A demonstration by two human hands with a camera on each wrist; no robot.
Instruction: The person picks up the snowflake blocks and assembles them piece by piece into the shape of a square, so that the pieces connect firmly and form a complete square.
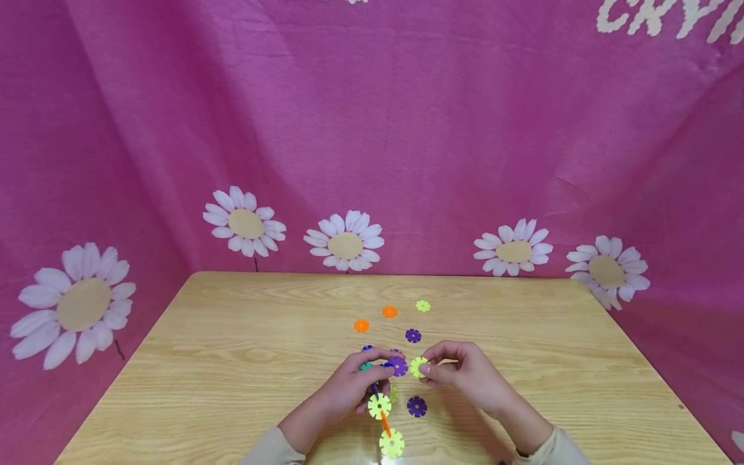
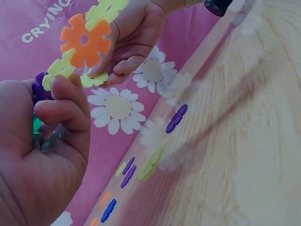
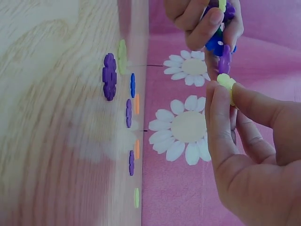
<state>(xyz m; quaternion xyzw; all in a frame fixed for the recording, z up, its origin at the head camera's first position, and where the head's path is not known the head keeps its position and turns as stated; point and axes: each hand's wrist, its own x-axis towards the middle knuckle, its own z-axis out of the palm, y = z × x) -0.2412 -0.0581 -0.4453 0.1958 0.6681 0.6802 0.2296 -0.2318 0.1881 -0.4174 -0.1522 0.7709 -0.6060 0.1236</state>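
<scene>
My left hand (image 1: 351,386) grips a chain of notched, flower-shaped plastic discs slotted into one another. A purple disc (image 1: 398,366) sticks out from its fingertips toward the right. A yellow disc (image 1: 380,406), an orange disc (image 2: 87,40) and a second yellow disc (image 1: 392,444) hang down below that hand. Blue (image 3: 215,45) and green parts of the chain are partly hidden by the fingers. Between thumb and fingers, my right hand (image 1: 467,376) pinches a single yellow disc (image 1: 416,367). In the right wrist view this disc is right at the purple disc's edge.
Loose discs lie on the wooden table (image 1: 232,361): a purple one (image 1: 416,407) near the hands, another purple (image 1: 413,336), orange ones (image 1: 361,325) (image 1: 389,312) and a yellow one (image 1: 423,305) farther back. A pink cloth (image 1: 407,142) with daisies rises behind the table.
</scene>
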